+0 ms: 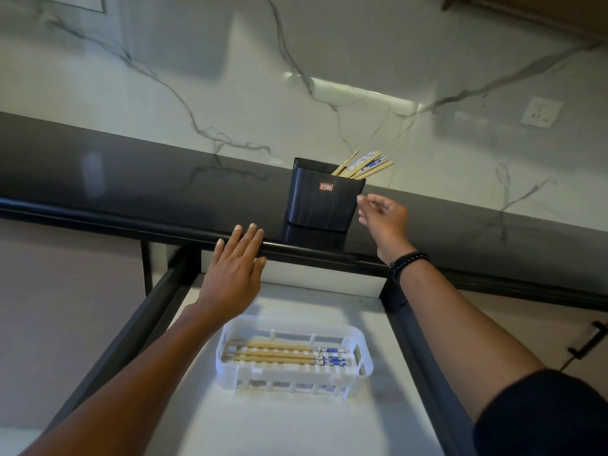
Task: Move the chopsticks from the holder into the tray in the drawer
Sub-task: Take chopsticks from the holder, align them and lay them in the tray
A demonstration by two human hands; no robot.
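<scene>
A black holder [324, 195] stands on the dark countertop [131, 179], with several wooden chopsticks [363, 166] leaning out to the right. Below, a white slotted tray [357, 373] sits in the open drawer [296, 429] and holds several chopsticks [283, 353] lying flat. My left hand [235, 274] is flat with straight fingers, its fingertips at the counter's front edge. My right hand [383, 213] hovers just right of the holder with loosely curled fingers, holding nothing.
A marble backsplash [296, 93] rises behind the counter, with a wall socket [541, 111] at the right. The drawer has dark side rails [131, 311]. A cabinet handle [589, 343] shows at the far right.
</scene>
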